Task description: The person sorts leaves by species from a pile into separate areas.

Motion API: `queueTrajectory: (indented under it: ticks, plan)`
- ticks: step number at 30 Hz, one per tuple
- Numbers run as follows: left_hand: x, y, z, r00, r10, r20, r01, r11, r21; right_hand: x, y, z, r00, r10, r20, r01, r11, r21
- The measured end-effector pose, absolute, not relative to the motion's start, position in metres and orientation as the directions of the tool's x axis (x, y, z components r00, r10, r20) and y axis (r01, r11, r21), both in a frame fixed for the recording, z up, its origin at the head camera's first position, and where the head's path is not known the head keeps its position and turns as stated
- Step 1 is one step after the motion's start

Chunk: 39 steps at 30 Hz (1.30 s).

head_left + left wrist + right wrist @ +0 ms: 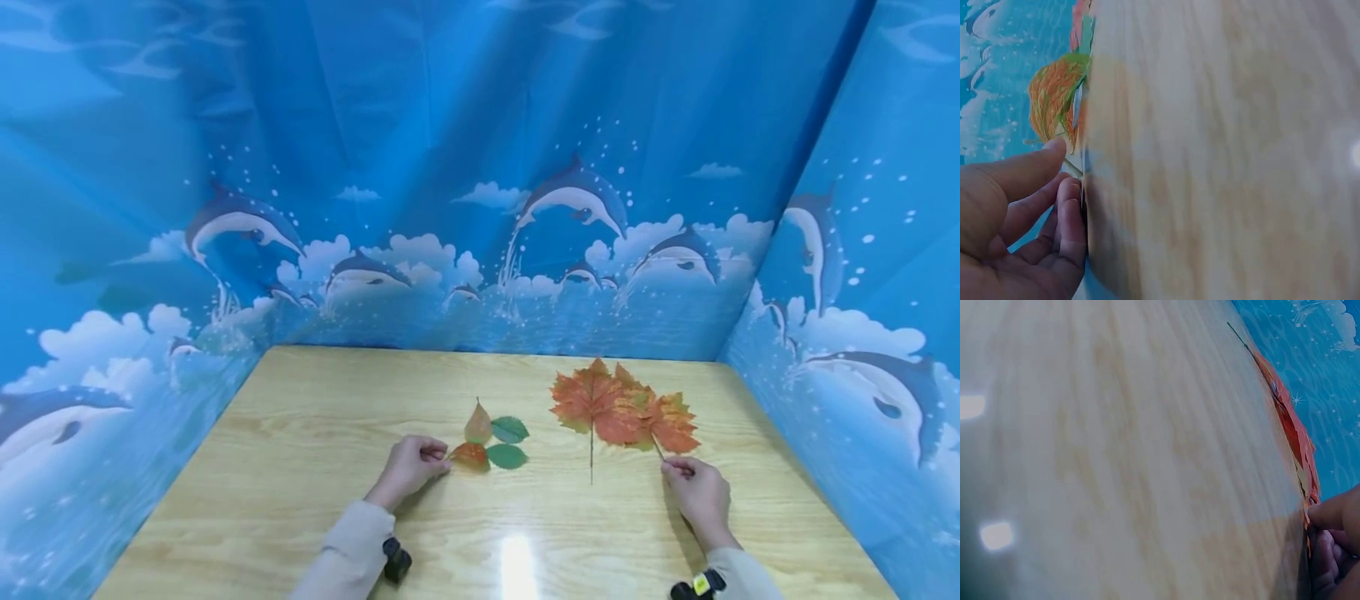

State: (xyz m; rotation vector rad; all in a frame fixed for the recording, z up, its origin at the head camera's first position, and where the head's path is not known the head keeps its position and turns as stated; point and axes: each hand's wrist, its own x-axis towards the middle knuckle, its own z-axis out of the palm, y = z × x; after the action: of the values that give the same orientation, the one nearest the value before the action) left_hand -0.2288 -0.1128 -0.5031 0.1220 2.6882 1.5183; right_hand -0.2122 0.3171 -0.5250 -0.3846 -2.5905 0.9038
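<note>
My left hand pinches the short stem of a small orange-red leaf; in the left wrist view that leaf stands just beyond the thumb. Close around it lie a tan leaf and two green leaves, one upper and one lower. On the right, my right hand holds the stem of an orange maple leaf between thumb and fingers. This leaf overlaps other orange maple leaves to its left, one with a long stem pointing toward me. The right wrist view shows them edge-on.
Both groups lie on a light wood-grain table. A blue curtain printed with dolphins and clouds closes off the back and both sides. Glare shines on the table near its front.
</note>
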Motion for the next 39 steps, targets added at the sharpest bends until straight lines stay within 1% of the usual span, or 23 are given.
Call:
queueTrajectory:
  ticks: [5, 17, 25, 39]
  plan:
    - [-0.2346, -0.1144, -0.5092, -0.996, 0.086, 0.005, 0.047, 0.496, 0.867, -0.2118, 0.3161, -0.5253, -0.888, 0.386, 0.25, 0.152, 0.759, -0.633]
    - [-0.2379, -0.1114, -0.5124, -0.996, 0.077, 0.033, 0.07, 0.55, 0.833, -0.2132, 0.3152, -0.5245, -0.888, 0.389, 0.245, 0.16, 0.761, -0.629]
    - [-0.2378, -0.1119, -0.5134, -0.997, 0.079, 0.016, 0.058, 0.551, 0.832, -0.213, 0.3156, -0.5233, -0.892, 0.374, 0.253, 0.141, 0.763, -0.63]
    - [-0.2366, -0.1128, -0.5134, -0.998, 0.065, -0.003, 0.034, 0.552, 0.833, -0.2131, 0.3145, -0.5255, -0.892, 0.39, 0.226, 0.167, 0.751, -0.638]
